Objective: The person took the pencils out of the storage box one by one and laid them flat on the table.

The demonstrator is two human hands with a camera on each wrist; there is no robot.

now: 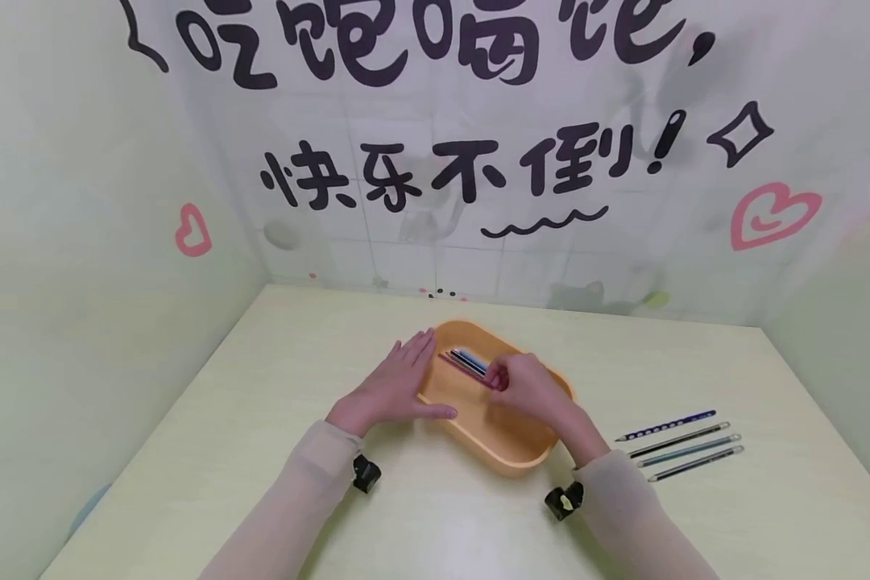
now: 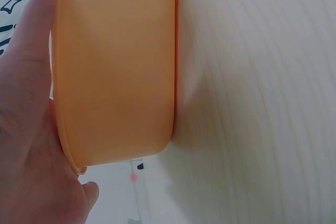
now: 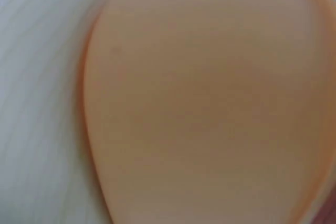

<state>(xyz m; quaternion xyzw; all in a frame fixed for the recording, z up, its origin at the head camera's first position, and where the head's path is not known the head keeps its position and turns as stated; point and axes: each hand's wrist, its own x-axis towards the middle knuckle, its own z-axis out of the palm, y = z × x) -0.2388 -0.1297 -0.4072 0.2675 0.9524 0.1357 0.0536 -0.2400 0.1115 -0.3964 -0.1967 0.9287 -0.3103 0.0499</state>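
Note:
An orange plastic box [image 1: 474, 407] stands slantwise on the table, and several pencils lie together along its far side. My left hand [image 1: 395, 385] rests on the box's left end with straight fingers and the thumb spread over the near rim. In the left wrist view that hand lies along the rim of the box [image 2: 115, 66]. My right hand [image 1: 532, 391] reaches inside and pinches the near end of a dark red pencil [image 1: 464, 368]. Beside it lie a black pencil [image 1: 467, 362] and a light blue pencil [image 1: 473, 357]. The right wrist view shows the box [image 3: 199, 103] blurred, without the fingertips.
Several pencils lie side by side on the table right of the box, among them a dark blue spotted pencil [image 1: 667, 425] and a light blue-grey pencil [image 1: 689, 451]. A printed wall sheet [image 1: 435, 266] closes off the table's back edge.

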